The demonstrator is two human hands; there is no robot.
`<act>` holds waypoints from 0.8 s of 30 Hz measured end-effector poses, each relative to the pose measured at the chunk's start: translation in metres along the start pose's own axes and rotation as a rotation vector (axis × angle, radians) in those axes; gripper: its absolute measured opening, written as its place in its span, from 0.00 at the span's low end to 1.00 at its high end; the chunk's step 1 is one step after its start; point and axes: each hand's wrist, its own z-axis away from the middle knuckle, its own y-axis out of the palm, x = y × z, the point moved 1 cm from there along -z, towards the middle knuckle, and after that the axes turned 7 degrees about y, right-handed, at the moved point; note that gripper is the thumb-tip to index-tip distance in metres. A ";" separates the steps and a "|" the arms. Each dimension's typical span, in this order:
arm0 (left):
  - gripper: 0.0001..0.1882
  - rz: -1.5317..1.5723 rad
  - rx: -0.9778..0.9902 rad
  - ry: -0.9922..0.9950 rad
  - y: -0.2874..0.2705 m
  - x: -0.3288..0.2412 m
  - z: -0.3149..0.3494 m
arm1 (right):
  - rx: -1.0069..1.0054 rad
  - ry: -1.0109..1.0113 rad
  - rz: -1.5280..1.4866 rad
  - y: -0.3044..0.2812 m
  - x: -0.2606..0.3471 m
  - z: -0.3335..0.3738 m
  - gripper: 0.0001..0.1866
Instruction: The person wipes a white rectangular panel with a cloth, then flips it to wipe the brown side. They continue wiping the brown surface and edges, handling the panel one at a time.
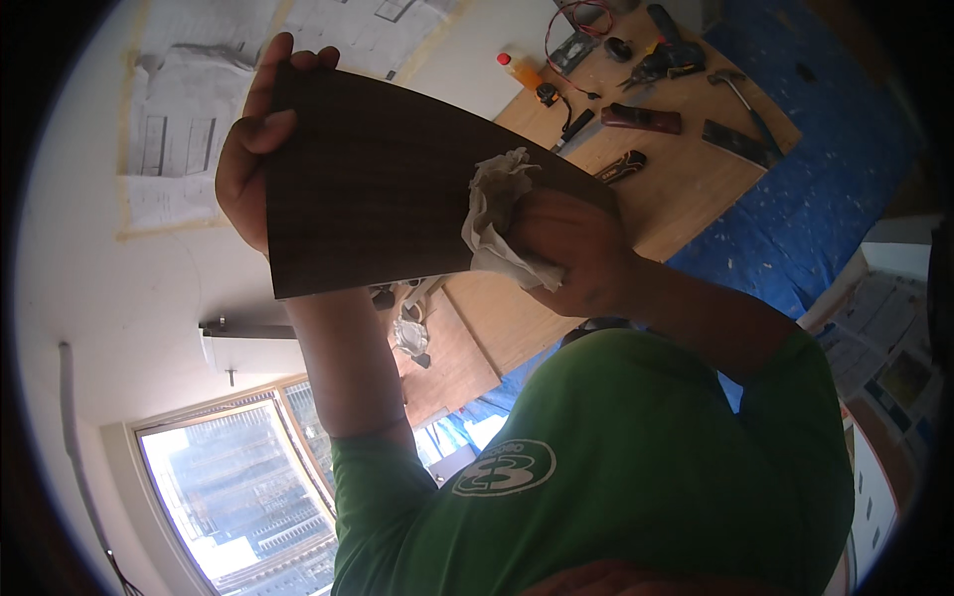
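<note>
A dark brown wood-veneer panel (368, 179) is held up in front of me, its face toward the camera. My left hand (246, 164) grips its left edge, thumb on the front and fingertips curling over the top corner. My right hand (571, 248) is closed on a crumpled white cloth (492, 199) and presses it against the panel's right part. Both forearms rise from a green shirt (616, 467) in the lower part of the view.
Behind the panel lies a pale wooden board (686, 179) with a hammer (745, 99), pliers, a red cable (576, 20) and an orange-capped bottle (519, 68). Blue sheeting (825, 169) spreads on the right. Taped paper drawings (184, 129) show at upper left, a window (229, 507) at lower left.
</note>
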 end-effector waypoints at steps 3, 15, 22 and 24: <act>0.32 0.000 0.006 -0.008 0.001 -0.003 -0.001 | -0.049 0.025 -0.015 0.005 -0.006 0.008 0.16; 0.33 0.019 0.024 -0.021 0.000 -0.005 -0.002 | -0.092 0.007 0.024 0.008 0.000 0.012 0.17; 0.33 0.006 0.013 -0.005 0.000 -0.001 -0.001 | -0.013 0.052 0.064 0.007 -0.009 0.029 0.18; 0.32 0.012 0.010 -0.022 0.003 -0.002 0.000 | -0.050 -0.010 0.041 0.006 0.006 0.017 0.18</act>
